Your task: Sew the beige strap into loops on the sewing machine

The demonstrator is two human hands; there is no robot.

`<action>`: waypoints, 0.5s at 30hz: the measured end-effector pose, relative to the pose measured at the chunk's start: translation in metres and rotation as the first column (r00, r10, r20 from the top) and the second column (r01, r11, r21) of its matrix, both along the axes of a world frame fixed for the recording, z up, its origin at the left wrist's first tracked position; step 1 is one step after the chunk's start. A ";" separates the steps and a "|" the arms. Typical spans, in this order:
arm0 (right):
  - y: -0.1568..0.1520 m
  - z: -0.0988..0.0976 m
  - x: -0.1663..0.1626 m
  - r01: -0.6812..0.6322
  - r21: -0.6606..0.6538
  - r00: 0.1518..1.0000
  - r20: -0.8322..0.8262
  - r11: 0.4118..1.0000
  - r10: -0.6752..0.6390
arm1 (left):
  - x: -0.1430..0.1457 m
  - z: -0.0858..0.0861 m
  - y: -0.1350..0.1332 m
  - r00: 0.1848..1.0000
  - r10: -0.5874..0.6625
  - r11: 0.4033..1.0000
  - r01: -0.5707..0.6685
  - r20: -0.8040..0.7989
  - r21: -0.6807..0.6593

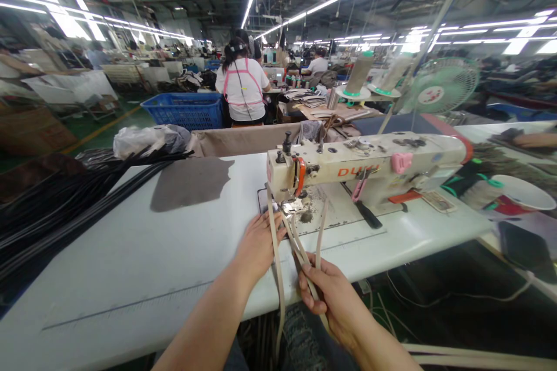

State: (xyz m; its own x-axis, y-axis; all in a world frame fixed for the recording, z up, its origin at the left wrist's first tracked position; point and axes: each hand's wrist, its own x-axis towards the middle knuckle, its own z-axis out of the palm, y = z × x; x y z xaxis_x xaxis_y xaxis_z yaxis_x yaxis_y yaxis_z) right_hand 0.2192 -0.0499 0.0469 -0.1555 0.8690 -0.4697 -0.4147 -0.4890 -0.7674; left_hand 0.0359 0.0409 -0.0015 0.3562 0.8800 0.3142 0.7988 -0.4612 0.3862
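My right hand clamps beige strips at the sewing machine; my left hand lies flat near the presser foot.

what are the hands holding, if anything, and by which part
The right hand holds pale strips partway along their length. Whether the left hand holds anything cannot be told.

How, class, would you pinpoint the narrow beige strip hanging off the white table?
Find the orange-lettered cream sewing machine. Below its left end, a narrow beige strip passes the left hand. Unlike the beige strips in the right hand, it hangs loose.
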 end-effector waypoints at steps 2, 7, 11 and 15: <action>0.002 0.001 -0.001 -0.002 0.009 1.000 -0.001 1.000 0.002 | 0.000 0.002 -0.001 1.000 0.002 1.000 -0.002 0.004 0.003; 0.011 -0.002 -0.003 0.009 0.039 1.000 -0.003 0.999 -0.009 | 0.000 0.003 -0.002 1.000 0.003 1.000 -0.003 0.004 0.006; 0.011 -0.005 -0.003 0.007 0.059 1.000 0.003 0.998 -0.007 | 0.000 0.002 -0.001 1.000 0.003 1.000 -0.003 0.000 0.007; 0.001 -0.004 0.001 -0.037 0.048 0.999 0.016 0.998 0.036 | 0.000 0.001 0.000 1.000 -0.005 1.000 0.005 -0.006 0.011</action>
State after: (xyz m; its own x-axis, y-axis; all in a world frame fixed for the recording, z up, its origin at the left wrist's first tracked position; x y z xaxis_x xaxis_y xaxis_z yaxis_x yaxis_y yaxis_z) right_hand 0.2203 -0.0489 0.0432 -0.1808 0.8846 -0.4298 -0.3853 -0.4658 -0.7966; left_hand 0.0358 0.0405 -0.0010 0.3625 0.8747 0.3218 0.7990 -0.4694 0.3758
